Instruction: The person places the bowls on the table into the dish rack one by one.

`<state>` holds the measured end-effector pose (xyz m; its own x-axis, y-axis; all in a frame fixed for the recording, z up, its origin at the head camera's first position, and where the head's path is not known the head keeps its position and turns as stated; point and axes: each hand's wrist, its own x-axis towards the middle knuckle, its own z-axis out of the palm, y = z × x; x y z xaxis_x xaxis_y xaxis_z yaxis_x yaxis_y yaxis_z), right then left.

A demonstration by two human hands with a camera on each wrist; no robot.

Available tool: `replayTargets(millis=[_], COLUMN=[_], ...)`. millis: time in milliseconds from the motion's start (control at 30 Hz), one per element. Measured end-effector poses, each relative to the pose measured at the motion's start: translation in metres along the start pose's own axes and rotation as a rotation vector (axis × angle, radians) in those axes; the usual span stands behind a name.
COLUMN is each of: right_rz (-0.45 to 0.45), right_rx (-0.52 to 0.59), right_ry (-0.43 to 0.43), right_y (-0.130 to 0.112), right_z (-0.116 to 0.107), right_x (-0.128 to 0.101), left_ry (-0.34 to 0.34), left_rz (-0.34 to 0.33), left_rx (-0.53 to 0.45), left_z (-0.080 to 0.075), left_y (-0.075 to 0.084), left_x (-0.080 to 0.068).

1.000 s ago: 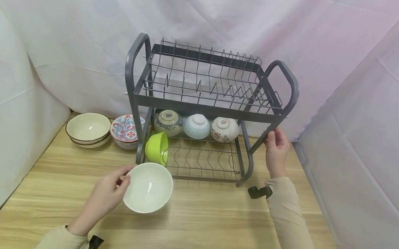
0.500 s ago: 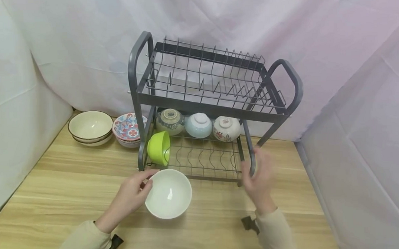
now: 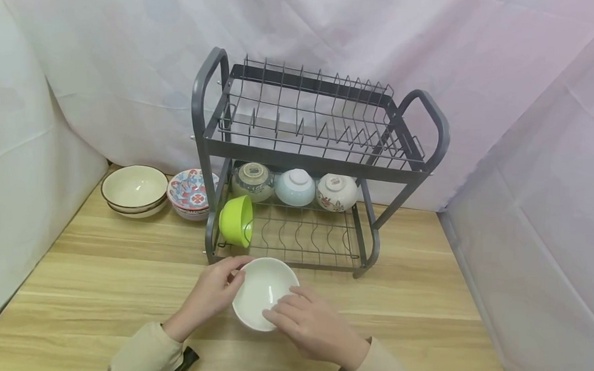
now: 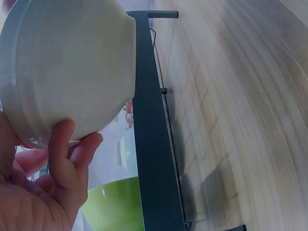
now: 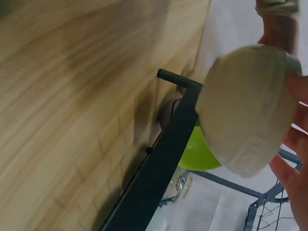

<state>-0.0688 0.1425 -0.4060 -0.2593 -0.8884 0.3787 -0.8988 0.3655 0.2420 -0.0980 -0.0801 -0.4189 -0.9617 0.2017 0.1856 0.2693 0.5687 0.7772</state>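
White bowl (image 3: 262, 289) held between left hand (image 3: 212, 291), right hand (image 3: 308, 323).

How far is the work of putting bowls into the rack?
Four bowls already sit on the lower tier of the rack, the green bowl among them. Both hands, left hand and right hand, hold the white bowl. Two stacks wait beside it.

Wooden tabletop (image 3: 107, 282); white cloth backdrop (image 3: 122, 60) behind, both sides.
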Motion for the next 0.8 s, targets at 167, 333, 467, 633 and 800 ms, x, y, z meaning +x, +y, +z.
replayTargets(millis=[167, 333, 467, 633, 800], right_rz=[-0.044, -0.034, 0.008, 0.054, 0.123], right_rx=[0.024, 0.054, 0.103, 0.188, 0.287], right_ry=[0.043, 0.103, 0.131, 0.178, 0.221], right_y=[-0.003, -0.005, -0.004, 0.000, 0.005], right_z=[0.006, 0.007, 0.004, 0.001, -0.001], right_x=[0.002, 0.005, 0.008, 0.010, 0.009], left_ry=[-0.015, -0.035, -0.058, -0.080, -0.049], left_rz=[-0.016, -0.034, -0.040, -0.075, -0.046], left_rx=[0.004, -0.003, -0.037, -0.089, -0.117], left_z=[0.000, -0.003, -0.007, -0.010, -0.014], left_y=[-0.001, -0.001, 0.000, -0.001, 0.001], left_x=[0.001, 0.002, 0.004, 0.007, 0.008])
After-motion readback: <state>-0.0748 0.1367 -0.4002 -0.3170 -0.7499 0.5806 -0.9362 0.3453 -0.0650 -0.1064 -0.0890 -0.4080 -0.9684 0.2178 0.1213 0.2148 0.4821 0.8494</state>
